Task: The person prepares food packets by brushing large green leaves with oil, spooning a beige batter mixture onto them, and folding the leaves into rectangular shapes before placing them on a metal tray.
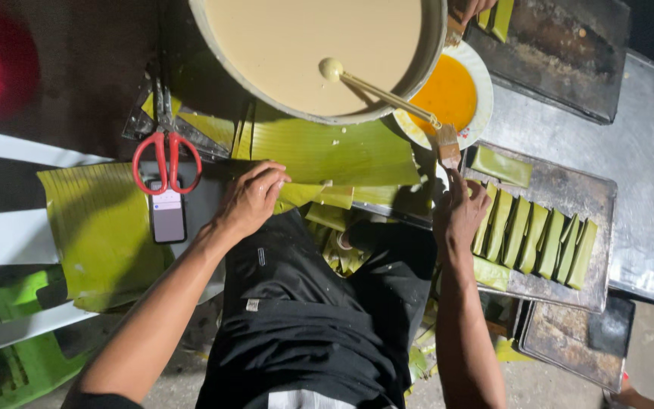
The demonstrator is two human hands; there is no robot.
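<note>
My left hand (251, 198) grips a folded strip of green banana leaf (318, 195) just below a wide leaf sheet (327, 151). My right hand (459, 208) holds a small wooden-handled brush (448, 148) by its lower end, at the left edge of a dark metal tray (569, 185). Several folded leaf parcels (539, 238) lie in a row on that tray. Behind it stands a large basin of pale batter (297, 45) with a ladle (342, 74) in it, and beside it a white bowl of orange liquid (448, 95).
Red-handled scissors (164, 159) and a phone (167, 214) lie at the left beside a large leaf (100, 227). A second dark tray (562, 53) sits at the back right, another (580, 341) below. Another person's hand (472, 7) shows at the top. A steel surface (649, 197) lies at the right.
</note>
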